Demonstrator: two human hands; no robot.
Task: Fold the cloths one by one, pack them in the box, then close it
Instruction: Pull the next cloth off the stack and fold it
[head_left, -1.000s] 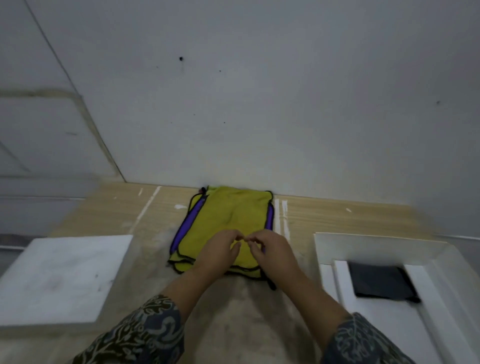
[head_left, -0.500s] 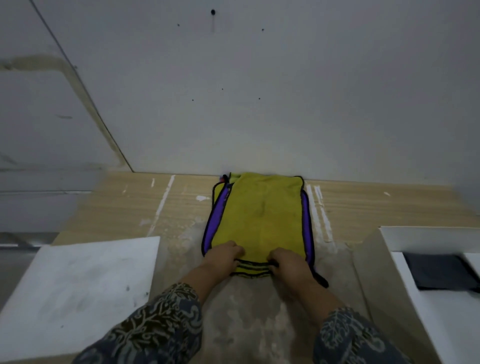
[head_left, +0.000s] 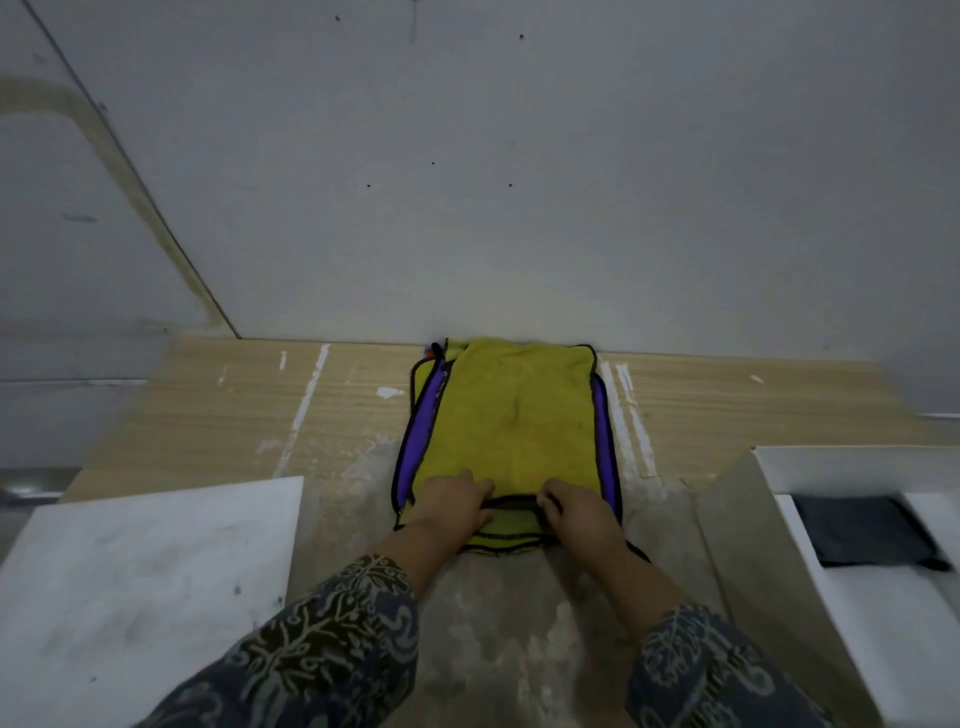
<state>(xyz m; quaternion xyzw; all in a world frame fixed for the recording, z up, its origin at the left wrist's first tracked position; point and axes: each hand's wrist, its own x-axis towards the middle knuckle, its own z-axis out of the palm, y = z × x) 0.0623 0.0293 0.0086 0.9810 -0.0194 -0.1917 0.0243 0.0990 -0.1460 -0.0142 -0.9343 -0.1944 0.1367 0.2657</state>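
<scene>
Wall (head_left: 519, 182): pale grey and matt, with a few small dark specks. At far left it carries a diagonal seam and a yellowish stained band.

White board (head_left: 145, 587): flat and scuffed, with grey smudges. It lies at the near left of the table.

Table (head_left: 311, 405): light wood grain with white paint streaks left and right of centre. A worn grey patch covers the near middle, and the far edge meets the wall.

Yellow cloth (head_left: 514, 415): black-trimmed, lying at the centre of the table. Its far end touches the wall.

Purple cloth (head_left: 423, 415): lies under the yellow cloth and shows as strips along both long sides.

Left hand (head_left: 452, 501): in a patterned sleeve, knuckles up. The fingers curl onto the near hem of the yellow cloth and hold it.

Right hand (head_left: 576, 512): in a matching sleeve, just beside the left hand. Its fingers curl round the same hem, which is lifted slightly between the two hands.

Box (head_left: 857, 462): white and open, at the right edge of the table.

Dark cloth (head_left: 867, 530): folded and lying flat inside the box.
</scene>
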